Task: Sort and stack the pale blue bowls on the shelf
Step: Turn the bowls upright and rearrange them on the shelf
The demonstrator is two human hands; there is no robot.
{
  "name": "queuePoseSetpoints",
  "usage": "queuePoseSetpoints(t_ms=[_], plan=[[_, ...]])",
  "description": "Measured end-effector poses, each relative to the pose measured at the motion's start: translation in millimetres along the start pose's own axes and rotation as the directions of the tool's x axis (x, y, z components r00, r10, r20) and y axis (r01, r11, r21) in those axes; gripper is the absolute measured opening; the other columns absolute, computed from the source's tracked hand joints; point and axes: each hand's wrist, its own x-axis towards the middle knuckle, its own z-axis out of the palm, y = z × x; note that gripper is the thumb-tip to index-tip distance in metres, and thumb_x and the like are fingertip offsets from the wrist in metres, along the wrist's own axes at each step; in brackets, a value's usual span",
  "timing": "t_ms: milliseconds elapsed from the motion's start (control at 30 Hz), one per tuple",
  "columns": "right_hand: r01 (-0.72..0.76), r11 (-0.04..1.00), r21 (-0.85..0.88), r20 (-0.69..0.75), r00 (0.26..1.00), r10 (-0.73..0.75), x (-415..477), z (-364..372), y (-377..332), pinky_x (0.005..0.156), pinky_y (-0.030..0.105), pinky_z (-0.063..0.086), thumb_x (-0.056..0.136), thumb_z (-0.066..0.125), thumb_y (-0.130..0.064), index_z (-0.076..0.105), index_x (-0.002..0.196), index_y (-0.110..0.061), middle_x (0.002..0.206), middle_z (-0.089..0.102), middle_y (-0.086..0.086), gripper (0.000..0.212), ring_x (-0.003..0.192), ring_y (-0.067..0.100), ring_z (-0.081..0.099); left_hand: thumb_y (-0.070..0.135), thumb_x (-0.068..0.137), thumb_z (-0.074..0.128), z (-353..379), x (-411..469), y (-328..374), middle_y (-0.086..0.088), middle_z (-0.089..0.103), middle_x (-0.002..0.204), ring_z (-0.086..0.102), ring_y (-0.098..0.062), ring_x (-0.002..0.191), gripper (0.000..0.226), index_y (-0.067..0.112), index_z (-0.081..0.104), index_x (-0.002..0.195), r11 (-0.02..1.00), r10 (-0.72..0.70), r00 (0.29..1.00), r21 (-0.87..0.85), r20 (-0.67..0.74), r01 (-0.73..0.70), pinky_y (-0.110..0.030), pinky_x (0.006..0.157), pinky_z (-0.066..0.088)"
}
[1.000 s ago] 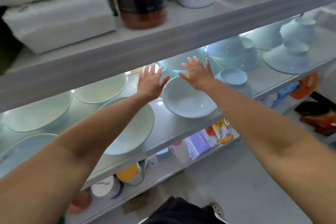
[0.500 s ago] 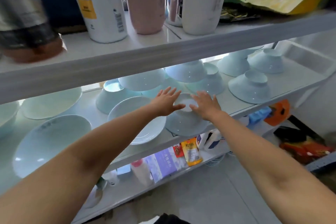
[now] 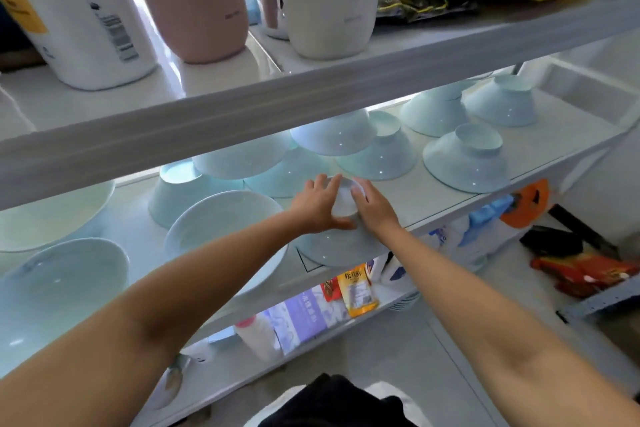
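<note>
Left hand (image 3: 317, 208): my fingers curl round the left side of the raised foot of the upturned bowl (image 3: 341, 248), and the thumb lies lower on its wall.
Right hand (image 3: 373, 210): it mirrors the left on the right side of the foot, fingers wrapped over it. Neither hand holds anything else.
Upturned bowl: it sits mouth down on the middle shelf (image 3: 446, 192), right at the front lip. I take it by the foot because that is the one narrow part a hand can close round; the glazed wall offers no purchase.
Shallow bowl (image 3: 221, 222): just left of the upturned bowl, mouth up. I cannot tell whether the rims touch.
Inverted bowls (image 3: 377, 154): behind the upturned bowl, leaning on one another rather than nested.
Lone bowl (image 3: 464, 165): to the right of the upturned bowl, standing apart.
Bottles (image 3: 194, 0): on the board above the upturned bowl, so headroom looks tight.
Step, as I judge it: lifting or turning this bowl to join its like. Most of the sorting remains.
</note>
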Motion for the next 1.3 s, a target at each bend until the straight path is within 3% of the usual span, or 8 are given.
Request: queuePoseSetpoints(t_ms=[233,367,533,767,900,1067,1200,1300], plan=[[-0.118,0.948,0.294,0.149,0.986,0.077,25,-32,19,0.1,0.035,0.035,0.103,0.023,-0.034,0.063,0.106,-0.026,0.119,0.058,0.003,0.041,0.111,0.019,0.051,0.06,0.065,0.074,9,13,22,-0.006,0.036,0.143,0.031,-0.029,0.13,0.107,0.027,0.017,0.148,0.98,-0.158,0.979,-0.143,-0.133,0.139,-0.045,0.101,0.039],[-0.165,0.903,0.397,0.265,0.962,0.059,43,-72,46,0.104,0.035,0.039,0.1,0.036,-0.027,0.066,0.119,-0.014,0.127,0.062,0.005,0.037,0.119,0.023,0.053,0.049,0.066,0.08,-4,22,35,-0.007,0.04,0.141,0.035,-0.03,0.129,0.106,0.027,0.018,0.149,0.897,-0.233,0.963,-0.412,-0.134,0.16,-0.042,0.107,0.035],[-0.375,0.694,0.615,0.453,0.888,0.078,53,-116,68,0.113,0.044,0.025,0.1,0.03,-0.042,0.064,0.107,-0.021,0.113,0.064,-0.001,0.04,0.122,0.022,0.049,0.059,0.062,0.069,-22,20,60,-0.005,0.051,0.125,0.051,-0.019,0.109,0.094,0.026,0.033,0.143,0.338,-0.437,0.897,-0.913,0.064,0.23,-0.033,0.084,0.046],[-0.501,0.61,0.614,0.679,0.73,-0.084,46,-121,69,0.099,0.052,0.046,0.091,0.034,-0.063,0.052,0.132,-0.029,0.131,0.058,0.003,0.057,0.121,0.026,0.053,0.07,0.083,0.044,-2,15,64,-0.012,0.052,0.129,0.051,-0.03,0.113,0.065,0.02,0.056,0.122,-0.18,-0.306,0.89,-0.939,0.338,0.295,-0.046,0.091,0.048],[-0.455,0.687,0.567,0.595,0.803,0.041,45,-114,60,0.083,0.043,0.052,0.096,0.037,-0.05,0.053,0.129,-0.021,0.12,0.061,0.008,0.047,0.107,0.025,0.057,0.034,0.083,0.058,-9,-7,72,-0.006,0.071,0.083,0.069,-0.02,0.07,0.024,0.015,0.071,0.089,-0.226,-0.154,0.948,-0.944,0.279,0.241,-0.031,0.058,0.057],[-0.323,0.87,0.372,0.436,0.889,0.143,45,-106,37,0.064,0.034,0.051,0.096,0.044,-0.045,0.061,0.091,-0.021,0.088,0.064,0.004,0.029,0.076,0.02,0.06,0.05,0.089,0.04,-14,-18,44,-0.006,0.065,0.093,0.062,-0.028,0.087,0.038,0.021,0.064,0.097,-0.338,-0.351,0.852,-0.901,0.389,0.272,-0.041,0.072,0.055],[-0.294,0.906,0.303,0.415,0.897,0.152,46,-91,28,0.055,0.028,0.05,0.098,0.042,-0.041,0.064,0.107,-0.013,0.09,0.065,0.007,0.036,0.069,0.019,0.06,0.056,0.098,0.013,-10,-24,31,-0.009,0.064,0.101,0.059,-0.025,0.088,0.061,0.017,0.059,0.11,-0.379,-0.528,0.774,-0.912,0.35,0.155,-0.034,0.072,0.049],[-0.237,0.945,0.224,0.392,0.91,0.136,46,-81,24,0.059,0.031,0.05,0.097,0.042,-0.04,0.066,0.099,-0.008,0.095,0.067,0.014,0.04,0.075,0.025,0.062,0.051,0.099,0.026,-10,-26,28,-0.014,0.06,0.114,0.06,-0.028,0.093,0.057,0.007,0.053,0.123,-0.209,-0.703,0.664,-0.967,0.253,0.148,-0.034,0.07,0.051]])
